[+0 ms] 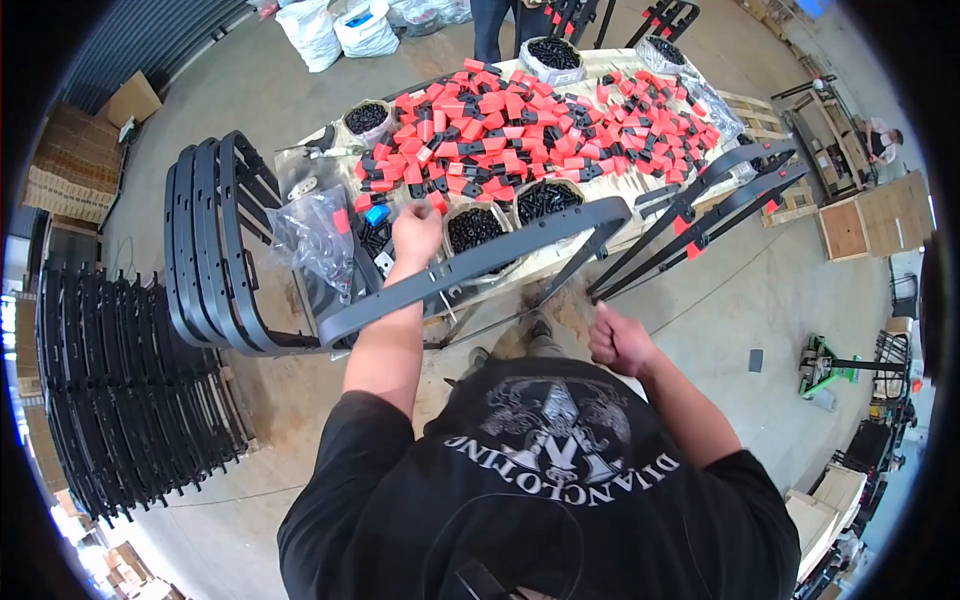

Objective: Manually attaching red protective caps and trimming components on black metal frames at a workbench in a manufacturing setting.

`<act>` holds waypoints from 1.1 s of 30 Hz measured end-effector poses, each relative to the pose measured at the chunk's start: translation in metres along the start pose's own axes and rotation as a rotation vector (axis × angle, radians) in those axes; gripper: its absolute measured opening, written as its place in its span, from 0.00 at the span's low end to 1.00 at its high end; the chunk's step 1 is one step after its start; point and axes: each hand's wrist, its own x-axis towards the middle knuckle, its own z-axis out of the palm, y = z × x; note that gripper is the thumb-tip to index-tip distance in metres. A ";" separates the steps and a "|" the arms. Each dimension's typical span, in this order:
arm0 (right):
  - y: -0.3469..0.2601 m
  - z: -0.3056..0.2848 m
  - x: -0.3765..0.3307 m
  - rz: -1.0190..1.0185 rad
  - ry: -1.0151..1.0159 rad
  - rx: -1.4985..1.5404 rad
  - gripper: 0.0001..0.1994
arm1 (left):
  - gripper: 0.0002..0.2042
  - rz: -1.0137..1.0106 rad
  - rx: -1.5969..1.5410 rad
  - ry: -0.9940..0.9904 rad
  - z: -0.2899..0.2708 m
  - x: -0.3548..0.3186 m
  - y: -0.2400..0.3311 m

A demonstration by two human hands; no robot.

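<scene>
My left hand [418, 234] reaches over the near left part of the table, its fingers curled down by red-and-black plastic pieces [490, 130]. Whatever those fingers hold is hidden. Across my left forearm runs a long dark grey frame with rounded ends [470, 264], covering part of the arm. Close to that hand are a tub of small black parts [476, 228], a blue piece [377, 215] and a clear plastic bag [312, 236]. My right hand [622, 340] is closed in front of my body, over the floor; I cannot see whether anything is inside it.
Several dark frames [205, 240] stand at the table's left, and others [700, 215] at its right. Black frames are stacked [125, 390] at far left. White sacks [310, 32] and a person's legs [490, 30] show beyond the table. A green pallet jack [825, 365] stands right.
</scene>
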 end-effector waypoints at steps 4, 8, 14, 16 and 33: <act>0.030 -0.005 -0.040 -0.067 0.159 -0.142 0.25 | 0.42 -0.015 0.001 0.457 0.014 0.054 0.008; 0.062 -0.034 -0.067 -0.057 0.399 -0.091 0.25 | 0.47 0.038 0.189 0.590 0.023 0.086 0.009; 0.089 -0.039 -0.099 -0.101 0.666 -0.248 0.22 | 0.43 0.048 0.277 0.519 0.026 0.094 0.015; 0.090 -0.035 -0.098 -0.083 0.712 -0.298 0.22 | 0.42 0.060 0.219 0.531 0.024 0.104 0.000; 0.006 -0.083 0.004 0.022 0.328 -0.389 0.17 | 0.13 -0.201 -1.165 -0.165 0.048 -0.050 0.017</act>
